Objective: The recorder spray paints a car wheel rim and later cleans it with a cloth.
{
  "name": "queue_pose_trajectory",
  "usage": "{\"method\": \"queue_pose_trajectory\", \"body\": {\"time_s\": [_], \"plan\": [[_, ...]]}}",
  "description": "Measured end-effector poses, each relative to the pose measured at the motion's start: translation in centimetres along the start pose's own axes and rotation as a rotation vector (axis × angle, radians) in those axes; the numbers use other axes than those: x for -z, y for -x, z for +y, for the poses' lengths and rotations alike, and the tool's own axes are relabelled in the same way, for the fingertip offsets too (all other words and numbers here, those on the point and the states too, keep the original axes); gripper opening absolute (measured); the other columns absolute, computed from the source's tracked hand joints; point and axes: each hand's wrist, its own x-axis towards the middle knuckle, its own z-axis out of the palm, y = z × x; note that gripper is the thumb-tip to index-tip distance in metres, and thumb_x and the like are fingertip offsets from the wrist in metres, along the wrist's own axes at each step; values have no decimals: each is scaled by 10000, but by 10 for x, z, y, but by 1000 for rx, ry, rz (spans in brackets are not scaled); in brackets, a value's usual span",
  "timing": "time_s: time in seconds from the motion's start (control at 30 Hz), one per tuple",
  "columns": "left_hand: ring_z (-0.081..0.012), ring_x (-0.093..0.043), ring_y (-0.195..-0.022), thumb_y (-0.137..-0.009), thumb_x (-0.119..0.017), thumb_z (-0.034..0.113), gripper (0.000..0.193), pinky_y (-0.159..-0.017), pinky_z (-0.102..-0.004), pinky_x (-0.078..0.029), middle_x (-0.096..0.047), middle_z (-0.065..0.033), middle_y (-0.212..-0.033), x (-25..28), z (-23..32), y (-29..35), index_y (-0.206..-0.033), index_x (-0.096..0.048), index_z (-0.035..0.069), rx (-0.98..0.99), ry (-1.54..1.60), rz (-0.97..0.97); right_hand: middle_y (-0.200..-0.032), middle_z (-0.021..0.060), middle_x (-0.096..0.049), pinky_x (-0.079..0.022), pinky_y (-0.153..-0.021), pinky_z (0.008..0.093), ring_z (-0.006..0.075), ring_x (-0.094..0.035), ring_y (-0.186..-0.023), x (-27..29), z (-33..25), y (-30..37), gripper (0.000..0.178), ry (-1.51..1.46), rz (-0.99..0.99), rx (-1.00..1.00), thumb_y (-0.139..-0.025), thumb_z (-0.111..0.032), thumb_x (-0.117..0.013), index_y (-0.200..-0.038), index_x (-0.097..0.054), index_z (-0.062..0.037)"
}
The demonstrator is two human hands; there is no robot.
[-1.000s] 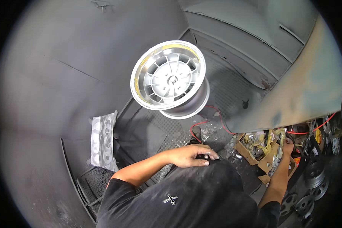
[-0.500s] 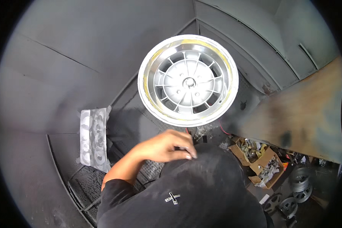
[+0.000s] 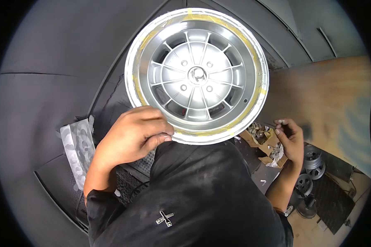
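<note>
A silver multi-spoke wheel rim (image 3: 198, 45) faces me in the upper middle. Yellow masking tape (image 3: 251, 45) runs round the inside of its lip, whose outer edge looks whitish. My left hand (image 3: 132, 133) is at the rim's lower left edge, fingers bent and thumb pressed toward the forefinger. What it pinches, if anything, is hidden. Off the rim's lower right side, my right hand (image 3: 290, 138) is raised, clear of the wheel. Its fingers are curled, with a small gap to the thumb and nothing visible between them.
At left stands a pale grey block-shaped piece (image 3: 78, 144) with rounded patches. Cardboard boxes (image 3: 257, 140) of mixed items lie below right, near several other wheels (image 3: 305, 185). A stained wooden panel (image 3: 321, 103) rises at right; grey walls (image 3: 70, 45) enclose the left.
The wheel now appears larger and higher in view. My left hand has moved left and up to the rim's edge. My right hand, unseen before, has come up at the right.
</note>
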Motion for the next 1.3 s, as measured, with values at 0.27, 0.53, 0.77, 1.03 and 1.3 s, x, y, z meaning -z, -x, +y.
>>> {"method": "queue_pose_trajectory", "body": {"time_s": [0.27,0.53,0.77,1.03,1.3], "plan": [[-295,-668,-834,-790,-817,74,198,-728,-408,-538,-680,-85,-917,-12,-16,-20,-977,-755,51,-30,-8,-2,-980,134,-686,-531,-790,383,316,-661,-872,-56,-123,-36,257,300,-238,430,-825,9,-742,-1081,-730,-3],[-315,-677,-870,-808,-819,114,247,-758,-417,-546,-694,-112,-955,-15,-16,-31,-1037,-758,45,-52,-14,-65,-918,110,-680,-529,-761,461,355,-676,-905,-94,-150,-119,87,838,-857,533,-812,-79,-758,-895,-737,-64],[-313,-682,-873,-823,-809,115,241,-772,-408,-540,-705,-115,-961,-15,-19,-9,-1045,-767,32,-21,123,35,-927,96,-723,-573,-844,430,318,-714,-979,-107,-163,-133,138,1031,-1051,530,-775,-86,-766,-912,-778,-76],[-293,-689,-873,-822,-815,127,242,-778,-399,-536,-720,-95,-964,-21,-26,9,-1043,-781,35,-46,184,139,-967,89,-712,-568,-879,438,315,-702,-1018,-129,-164,-137,133,1181,-1243,513,-787,-131,-759,-904,-772,-69],[-296,-684,-870,-830,-817,109,223,-777,-402,-530,-718,-98,-958,-29,-26,12,-1037,-778,34,-71,216,151,-944,89,-683,-565,-884,435,319,-692,-1012,-124,-155,-142,134,1148,-1321,555,-801,-162,-750,-859,-733,-43]]}}
